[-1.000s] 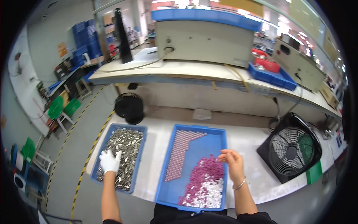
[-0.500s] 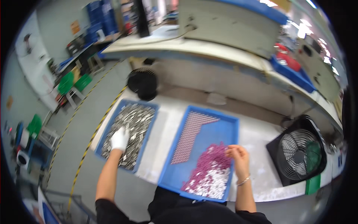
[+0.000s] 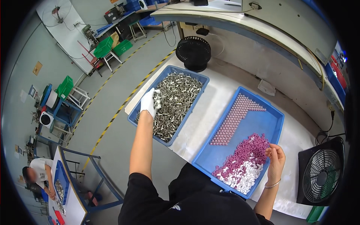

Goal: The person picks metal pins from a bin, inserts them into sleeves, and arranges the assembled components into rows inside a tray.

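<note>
My left hand (image 3: 149, 103) wears a white glove and rests at the left side of a blue tray (image 3: 206, 80) heaped with small metal pins (image 3: 174, 101). Its fingers are curled in among the pins, and some metal pieces show at the fingertips. My bare right hand (image 3: 276, 156) hovers by the right rim of a second blue tray (image 3: 247, 122). Thumb and fingers are pinched together there; whatever sits between them is too small to make out. Loose purple rings (image 3: 245, 150) and small white pieces (image 3: 245, 175) lie in a pile beside it. Neat rows of pinkish parts (image 3: 232, 120) fill that tray's far left.
A small black fan (image 3: 193, 52) stands behind the metal pins; a larger black fan (image 3: 321, 176) is at the right. A raised shelf (image 3: 240, 22) runs along the back of the bench. At the lower left, another person (image 3: 41, 172) works at a table.
The whole view has swung, so the trays appear farther right and another person shows at the lower left. My left hand has shifted toward its tray's left rim; my right hand stays by the rings, pinched.
</note>
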`<state>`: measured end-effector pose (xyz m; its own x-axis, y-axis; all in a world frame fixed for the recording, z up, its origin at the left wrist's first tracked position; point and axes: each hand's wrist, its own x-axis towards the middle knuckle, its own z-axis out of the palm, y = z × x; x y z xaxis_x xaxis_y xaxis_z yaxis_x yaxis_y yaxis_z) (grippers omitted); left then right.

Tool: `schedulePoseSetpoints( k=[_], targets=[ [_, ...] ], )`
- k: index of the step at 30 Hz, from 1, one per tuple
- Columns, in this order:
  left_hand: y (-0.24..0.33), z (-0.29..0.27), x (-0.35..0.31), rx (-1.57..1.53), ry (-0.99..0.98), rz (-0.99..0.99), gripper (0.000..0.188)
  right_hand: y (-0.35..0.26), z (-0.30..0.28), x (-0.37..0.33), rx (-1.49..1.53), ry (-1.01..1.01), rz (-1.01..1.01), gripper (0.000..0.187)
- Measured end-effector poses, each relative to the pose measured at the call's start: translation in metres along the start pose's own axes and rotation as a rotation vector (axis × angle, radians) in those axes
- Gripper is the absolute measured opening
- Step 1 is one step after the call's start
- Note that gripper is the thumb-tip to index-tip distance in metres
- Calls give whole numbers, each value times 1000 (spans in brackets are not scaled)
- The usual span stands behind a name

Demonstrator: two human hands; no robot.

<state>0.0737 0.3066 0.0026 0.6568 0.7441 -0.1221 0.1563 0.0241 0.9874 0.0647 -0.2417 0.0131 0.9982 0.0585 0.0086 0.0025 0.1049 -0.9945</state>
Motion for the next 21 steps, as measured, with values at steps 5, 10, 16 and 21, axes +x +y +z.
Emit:
schedulePoseSetpoints(
  k=[5,10,16,21],
  targets=[
    [-7,-2,7,-950,-72,-267,26,-1,9,-2,-8,-27,24,19],
    [-15,0,10,-1390,-78,-383,26,-2,7,-6,-30,-22,46,19],
    [12,-38,55,-2353,596,-1592,14,0,11,-8,-65,17,75,18],
    [-4,-31,54,-2190,363,-1317,18,-7,16,-7,-140,18,69,16]
  ],
)
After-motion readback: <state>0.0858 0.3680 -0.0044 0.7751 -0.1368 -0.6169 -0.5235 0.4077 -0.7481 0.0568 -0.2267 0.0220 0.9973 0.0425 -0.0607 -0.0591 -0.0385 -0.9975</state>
